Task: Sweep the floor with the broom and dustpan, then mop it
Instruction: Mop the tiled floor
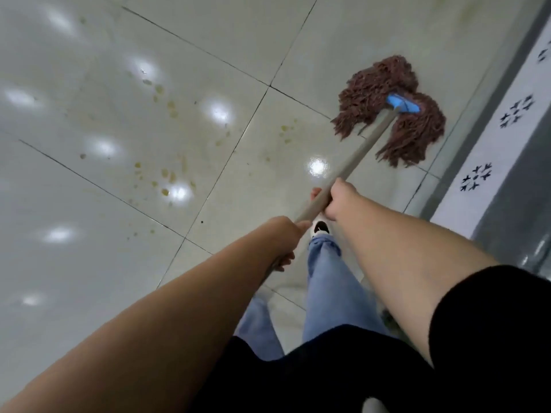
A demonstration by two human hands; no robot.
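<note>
Mop head lies spread on the floor at upper right; both hands, right hand ahead of left hand, grip its handle, probably to drag it across the yellowish stains.

Left arm: bare forearm, entering from the lower left, extended forward and up toward frame centre. Left hand: back of hand toward the camera, fingers curled under and round the mop handle, thumb tip lying along the shaft; lower grip of the two.

Right arm: bare forearm with black sleeve pushed up near the elbow, entering from the lower right, reaching forward. Right hand: closed round the same handle further up the shaft, knuckles on the right side, fingertips showing on the left side of the shaft; upper grip. Hands near each other, not touching.
</note>
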